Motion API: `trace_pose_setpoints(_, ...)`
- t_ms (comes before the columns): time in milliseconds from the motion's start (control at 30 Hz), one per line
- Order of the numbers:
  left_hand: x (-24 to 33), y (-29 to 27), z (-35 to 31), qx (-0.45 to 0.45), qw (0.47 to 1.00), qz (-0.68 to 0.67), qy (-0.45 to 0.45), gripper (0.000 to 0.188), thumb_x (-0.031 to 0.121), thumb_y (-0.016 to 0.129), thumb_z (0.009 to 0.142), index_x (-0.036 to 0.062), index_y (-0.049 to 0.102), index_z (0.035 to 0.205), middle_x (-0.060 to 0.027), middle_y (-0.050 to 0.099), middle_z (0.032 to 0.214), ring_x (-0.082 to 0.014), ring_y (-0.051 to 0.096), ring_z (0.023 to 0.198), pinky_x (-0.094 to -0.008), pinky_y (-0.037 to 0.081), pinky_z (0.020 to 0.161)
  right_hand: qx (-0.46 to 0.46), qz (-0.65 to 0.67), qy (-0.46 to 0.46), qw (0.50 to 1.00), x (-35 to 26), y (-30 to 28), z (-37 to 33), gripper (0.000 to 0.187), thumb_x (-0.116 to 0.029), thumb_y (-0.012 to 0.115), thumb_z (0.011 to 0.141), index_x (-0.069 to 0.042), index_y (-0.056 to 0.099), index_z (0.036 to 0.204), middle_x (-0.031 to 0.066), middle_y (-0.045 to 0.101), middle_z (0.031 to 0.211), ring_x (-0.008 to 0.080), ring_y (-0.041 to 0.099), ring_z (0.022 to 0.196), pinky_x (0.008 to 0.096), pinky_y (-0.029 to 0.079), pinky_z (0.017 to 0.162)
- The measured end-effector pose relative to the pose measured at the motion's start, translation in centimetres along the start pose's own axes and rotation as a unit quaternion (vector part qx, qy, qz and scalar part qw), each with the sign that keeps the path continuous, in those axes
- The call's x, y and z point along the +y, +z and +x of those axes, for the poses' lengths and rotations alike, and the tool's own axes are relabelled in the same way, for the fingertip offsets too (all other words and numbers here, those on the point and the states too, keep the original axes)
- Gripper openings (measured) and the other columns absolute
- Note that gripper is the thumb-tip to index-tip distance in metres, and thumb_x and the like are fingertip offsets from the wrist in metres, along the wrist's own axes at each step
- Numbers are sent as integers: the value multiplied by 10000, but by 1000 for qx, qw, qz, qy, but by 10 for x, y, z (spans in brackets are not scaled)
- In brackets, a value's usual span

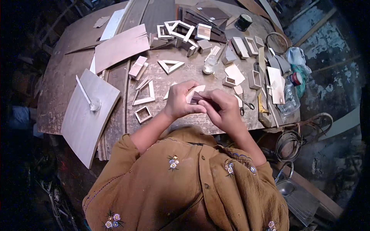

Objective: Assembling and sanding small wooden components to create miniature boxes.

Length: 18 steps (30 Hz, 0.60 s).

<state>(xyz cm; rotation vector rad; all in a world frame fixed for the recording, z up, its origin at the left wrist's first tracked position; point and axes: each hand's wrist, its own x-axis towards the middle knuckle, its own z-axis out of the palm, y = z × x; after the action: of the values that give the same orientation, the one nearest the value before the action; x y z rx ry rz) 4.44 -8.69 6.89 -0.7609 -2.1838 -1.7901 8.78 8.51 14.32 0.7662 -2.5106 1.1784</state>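
My left hand (178, 101) is closed around a small pale wooden piece (191, 93) just above the front of the workbench. With bent fingers, my right hand (222, 108) pinches a thin dark brown sheet (195, 97), perhaps sandpaper, against that piece. Fingers hide much of both. Left of my hands lie a triangular wooden frame (144, 99) and a small square frame (143, 114). Another triangular frame (170, 66) rests farther back. Black-handled scissors (249, 106) lie to the right of my right hand.
Several wooden frames (180, 30) and small open boxes (254, 79) cover the workbench's back and right. A board (83, 119) carrying a stick and a white blob overhangs the front left edge. A tub (209, 66), a dark can (243, 22) and a plastic bottle (291, 98) stand about.
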Motion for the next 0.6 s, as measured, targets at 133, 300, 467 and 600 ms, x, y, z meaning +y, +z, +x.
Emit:
trace_pose_setpoints(133, 0, -3, 2, -13, 999, 40, 23, 779, 700, 788, 565, 28, 632, 925, -107, 652, 759, -212, 643, 681, -323, 498, 628, 56, -37, 30, 997, 19, -2, 13, 127, -137, 691, 844, -80, 706, 957, 106, 675, 792, 248, 669, 674, 324, 513, 595)
trace_pose_setpoints(300, -16, 2, -5, -54, 946, -287, -139, 936, 848, 595, 641, 1, 598, 1039, -38, 645, 865, -114, 619, 819, -256, 491, 704, 33, 83, 55, 994, 3, 4, 5, 170, -138, 695, 845, -40, 682, 983, 131, 668, 810, 225, 657, 711, 315, 506, 658)
trace_pose_setpoints(467, -1, 27, -8, 83, 899, -387, -189, 922, 827, 317, 826, 45, 493, 1282, -47, 612, 1004, -127, 585, 841, -276, 496, 827, 155, 173, 77, 970, 15, 22, 8, 246, -112, 651, 878, -23, 623, 1105, 143, 686, 864, 203, 670, 703, 315, 517, 648)
trace_pose_setpoints(600, -3, 31, -13, 100, 897, -374, -214, 708, 653, 296, 945, 74, 485, 1306, -30, 592, 1030, -113, 571, 871, -276, 484, 791, 114, 27, 28, 993, 1, 22, 5, 205, -117, 668, 864, -34, 630, 1048, 157, 666, 904, 295, 675, 778, 354, 529, 681)
